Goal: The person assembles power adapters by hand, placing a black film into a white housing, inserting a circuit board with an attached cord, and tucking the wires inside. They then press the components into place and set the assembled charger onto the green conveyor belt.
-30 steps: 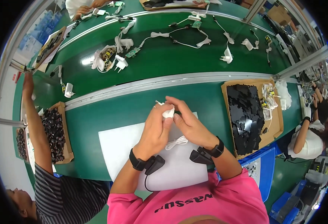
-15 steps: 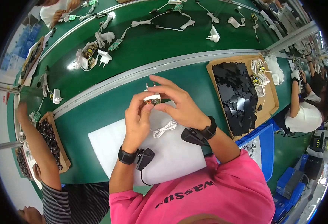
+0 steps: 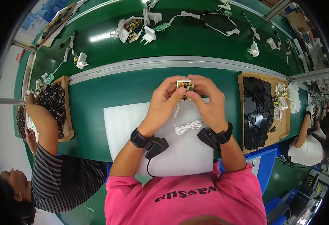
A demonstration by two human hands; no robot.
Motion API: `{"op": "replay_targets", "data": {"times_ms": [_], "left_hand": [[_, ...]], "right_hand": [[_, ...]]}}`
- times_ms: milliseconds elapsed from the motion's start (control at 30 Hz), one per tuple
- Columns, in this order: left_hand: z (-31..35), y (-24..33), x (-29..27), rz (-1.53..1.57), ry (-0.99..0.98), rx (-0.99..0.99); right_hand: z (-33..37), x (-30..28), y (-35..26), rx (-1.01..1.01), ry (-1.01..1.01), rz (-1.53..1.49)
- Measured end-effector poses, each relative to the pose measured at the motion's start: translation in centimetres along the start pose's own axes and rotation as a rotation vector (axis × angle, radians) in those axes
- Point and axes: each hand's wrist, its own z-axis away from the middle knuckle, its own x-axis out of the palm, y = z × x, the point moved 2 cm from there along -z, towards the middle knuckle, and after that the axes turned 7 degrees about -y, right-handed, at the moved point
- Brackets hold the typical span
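My left hand (image 3: pixel 165 103) and my right hand (image 3: pixel 211 101) are closed around a white power adapter (image 3: pixel 185 85), one on each side. Its housing is open toward me, and the circuit board with small yellow and dark parts shows inside. Both thumbs press at its near end. A white cable (image 3: pixel 188 127) runs down from the adapter and lies in a tied coil on the white foam sheet (image 3: pixel 130 123). The adapter's far side is hidden by my fingers.
At right a cardboard tray (image 3: pixel 282 133) holds black sheet pieces (image 3: pixel 257 108) and circuit boards with white cables. A blue bin (image 3: pixel 265 168) stands below it. Adapters and cables (image 3: pixel 149 35) lie beyond the metal rail. At left, a person in stripes reaches beside a box of black parts (image 3: pixel 55 101).
The adapter has turned in my hands, so its open side with the board now faces me. The prongs no longer show. My view has shifted, and the person at left has lowered an arm.
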Motion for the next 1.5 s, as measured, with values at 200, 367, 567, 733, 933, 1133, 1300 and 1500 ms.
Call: {"op": "replay_targets", "data": {"times_ms": [200, 367, 567, 733, 933, 1133, 1300, 1500], "left_hand": [[-0.1, 0.8, 0.3, 0.083, -0.049, -0.005], [0.5, 0.5, -0.2, 0.018, -0.005, -0.046], [0.6, 0.6, 0.0, -0.023, -0.027, -0.033], [0.5, 0.4, -0.1, -0.084, -0.008, -0.047], [0.1, 0.7, -0.3, -0.031, -0.010, -0.030], [0.6, 1.0, 0.0, 0.051, -0.056, -0.018], [0.5, 0.6, -0.6, 0.051, -0.023, 0.000], [1.1, 2.4, -1.1, -0.091, 0.043, 0.195]], "right_hand": [[0.2, -0.4, -0.7, -0.125, -0.004, 0.179], [0.1, 0.3, -0.4, -0.130, 0.004, 0.141], [0.2, -0.1, -0.4, -0.176, 0.003, 0.164], [0.0, -0.4, -0.4, -0.127, -0.054, 0.126], [0.0, -0.3, -0.6, -0.119, -0.088, 0.145], [0.1, -0.7, -0.3, -0.243, -0.035, 0.266], [-0.4, -0.2, -0.9, -0.283, -0.071, 0.370], [0.3, 0.3, -3.6, -0.082, -0.022, 0.097]]}}
